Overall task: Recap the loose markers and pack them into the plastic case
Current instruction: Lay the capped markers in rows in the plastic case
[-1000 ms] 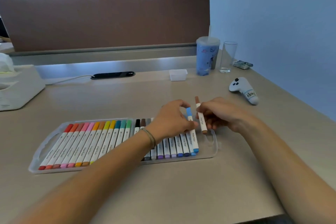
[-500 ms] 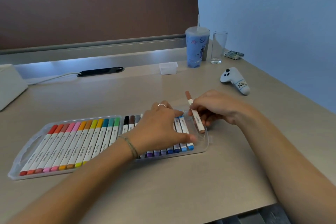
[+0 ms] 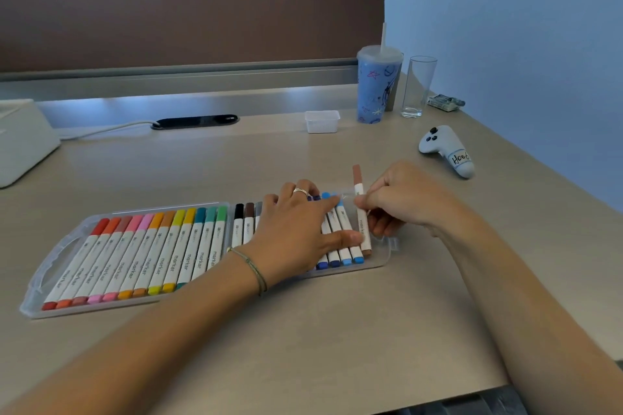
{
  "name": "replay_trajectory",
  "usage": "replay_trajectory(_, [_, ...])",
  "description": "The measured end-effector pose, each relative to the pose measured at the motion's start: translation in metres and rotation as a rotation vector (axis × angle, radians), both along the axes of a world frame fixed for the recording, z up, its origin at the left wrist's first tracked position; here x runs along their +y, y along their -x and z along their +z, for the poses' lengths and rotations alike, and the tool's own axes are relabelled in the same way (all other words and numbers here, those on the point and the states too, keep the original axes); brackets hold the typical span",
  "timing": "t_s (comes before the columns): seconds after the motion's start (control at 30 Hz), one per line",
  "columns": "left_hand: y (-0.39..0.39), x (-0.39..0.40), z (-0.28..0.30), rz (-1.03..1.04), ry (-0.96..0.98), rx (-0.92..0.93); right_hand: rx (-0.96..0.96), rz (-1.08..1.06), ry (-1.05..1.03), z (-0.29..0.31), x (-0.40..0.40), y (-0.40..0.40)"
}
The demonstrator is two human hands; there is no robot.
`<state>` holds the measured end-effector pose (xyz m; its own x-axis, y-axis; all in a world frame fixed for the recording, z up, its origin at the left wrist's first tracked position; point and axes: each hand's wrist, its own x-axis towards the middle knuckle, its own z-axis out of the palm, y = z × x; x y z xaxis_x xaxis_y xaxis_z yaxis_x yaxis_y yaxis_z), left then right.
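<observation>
Brown marker (image 3: 361, 212) is pinched by right hand (image 3: 403, 197) at plastic case (image 3: 37, 283) far-right slot, tilted; packed markers (image 3: 161, 253) are pressed by flat, released left hand (image 3: 296, 229).

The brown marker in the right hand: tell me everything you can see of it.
The brown marker has a white barrel printed "marker" and brown caps on both ends. It looks like plastic. The right hand pinches its upper barrel, holding it tilted, lower end down in the plastic case at the right end of the row, beside the light blue marker. The left hand thumb touches near it.
</observation>
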<state>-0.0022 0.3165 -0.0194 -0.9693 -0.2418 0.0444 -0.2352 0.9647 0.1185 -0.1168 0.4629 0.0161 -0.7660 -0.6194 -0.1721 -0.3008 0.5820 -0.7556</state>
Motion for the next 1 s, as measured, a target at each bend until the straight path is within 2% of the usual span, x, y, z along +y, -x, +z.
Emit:
replay_trajectory(0.13, [0.002,0.000,-0.004,0.021,0.001,0.019,0.239,-0.027,-0.115,-0.007,-0.006,-0.001])
replay_trajectory(0.2, [0.000,-0.001,-0.006,0.009,-0.011,0.029,0.279,-0.031,-0.160,-0.009,-0.007,-0.001])
replay_trajectory(0.43, [-0.010,-0.006,-0.007,-0.060,-0.057,-0.001,0.291,0.012,-0.230,-0.007,-0.009,-0.003])
replay_trajectory(0.6, [-0.011,-0.006,-0.010,-0.078,-0.035,-0.014,0.226,0.023,-0.257,-0.003,-0.009,-0.003])
replay_trajectory(0.87, [-0.011,-0.002,-0.011,-0.087,-0.005,-0.038,0.326,0.058,-0.355,-0.004,-0.015,-0.006])
replay_trajectory(1.0, [-0.021,-0.010,-0.003,-0.077,-0.244,0.070,0.295,0.044,-0.283,-0.002,-0.006,-0.006])
